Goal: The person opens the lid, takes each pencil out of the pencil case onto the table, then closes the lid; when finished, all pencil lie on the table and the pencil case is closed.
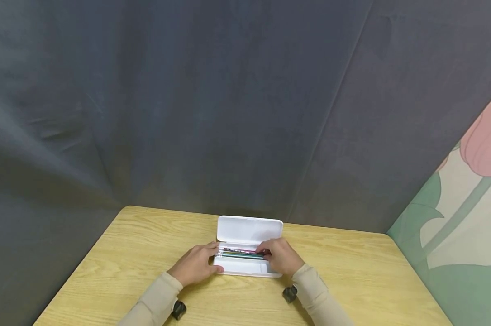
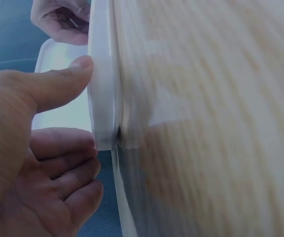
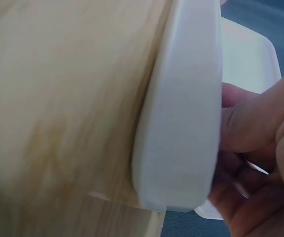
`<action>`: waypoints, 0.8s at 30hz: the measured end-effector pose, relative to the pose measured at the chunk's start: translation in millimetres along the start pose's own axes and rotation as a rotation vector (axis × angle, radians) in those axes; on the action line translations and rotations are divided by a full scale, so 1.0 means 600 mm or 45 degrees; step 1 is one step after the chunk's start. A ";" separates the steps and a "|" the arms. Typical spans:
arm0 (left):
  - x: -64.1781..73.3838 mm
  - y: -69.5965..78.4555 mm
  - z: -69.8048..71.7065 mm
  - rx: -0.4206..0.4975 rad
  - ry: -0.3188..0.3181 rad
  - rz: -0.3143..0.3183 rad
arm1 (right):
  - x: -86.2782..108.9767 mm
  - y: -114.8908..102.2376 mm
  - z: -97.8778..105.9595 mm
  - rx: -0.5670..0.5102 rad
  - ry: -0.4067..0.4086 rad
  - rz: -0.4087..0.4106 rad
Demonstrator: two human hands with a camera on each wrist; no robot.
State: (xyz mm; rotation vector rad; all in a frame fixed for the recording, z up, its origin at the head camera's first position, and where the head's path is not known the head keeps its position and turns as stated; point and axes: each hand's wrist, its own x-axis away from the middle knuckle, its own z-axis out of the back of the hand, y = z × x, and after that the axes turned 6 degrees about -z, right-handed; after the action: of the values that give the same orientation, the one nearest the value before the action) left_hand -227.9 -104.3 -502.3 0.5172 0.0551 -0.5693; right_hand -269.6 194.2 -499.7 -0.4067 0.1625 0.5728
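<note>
A white pencil case (image 1: 239, 267) lies on the wooden table with its lid (image 1: 249, 229) raised at the back. Several pencils (image 1: 241, 255), dark, green and pinkish, lie lengthwise in its tray with white tips to the left. My left hand (image 1: 195, 264) is at the case's left end, thumb at the front corner and fingers toward the back; in the left wrist view its thumb (image 2: 65, 85) lies against the rim. Inside the right part of the tray, my right hand (image 1: 283, 256) pinches at the pencils' right ends with curled fingers. The case's front wall (image 3: 183, 108) hides its fingertips in the right wrist view.
The wooden table (image 1: 147, 244) extends to both sides of the case and toward me. A dark curtain (image 1: 229, 113) hangs behind the table. On the right stands a panel with a flower pattern (image 1: 465, 217). Small black devices sit at both wrists.
</note>
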 end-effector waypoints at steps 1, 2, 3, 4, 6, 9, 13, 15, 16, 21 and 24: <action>0.000 0.000 0.000 -0.003 -0.001 -0.005 | 0.001 -0.001 0.002 -0.004 -0.002 -0.004; 0.000 0.001 0.000 -0.004 -0.001 -0.009 | 0.002 -0.002 0.005 -0.009 -0.007 -0.011; 0.000 0.001 0.001 -0.001 -0.005 -0.009 | 0.004 -0.003 0.009 -0.016 -0.002 -0.010; 0.001 0.002 0.001 0.002 -0.011 -0.007 | 0.006 -0.004 0.013 -0.024 0.005 -0.016; 0.000 0.003 0.001 0.008 -0.010 -0.004 | 0.011 -0.006 0.027 -0.039 0.035 -0.014; -0.002 0.004 0.003 0.007 -0.010 0.010 | 0.019 -0.009 0.058 -0.077 0.115 -0.001; -0.004 0.007 0.007 0.005 -0.006 0.002 | 0.036 -0.011 0.107 -0.169 0.248 -0.048; -0.004 0.007 0.008 0.007 -0.007 0.005 | 0.046 -0.009 0.128 -0.226 0.312 -0.123; -0.004 0.007 0.008 0.007 -0.007 0.006 | 0.052 -0.006 0.135 -0.257 0.340 -0.169; -0.003 0.007 0.007 0.014 -0.007 0.013 | 0.075 0.020 0.149 -0.350 0.385 -0.436; -0.001 0.006 0.008 0.006 -0.002 0.006 | 0.087 0.043 0.140 -0.353 0.351 -0.566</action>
State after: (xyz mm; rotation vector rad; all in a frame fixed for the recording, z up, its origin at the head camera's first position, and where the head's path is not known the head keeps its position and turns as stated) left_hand -226.7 -103.8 -496.4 0.5210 0.0508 -0.5650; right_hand -237.7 274.8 -445.2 -0.7682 0.2497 0.0961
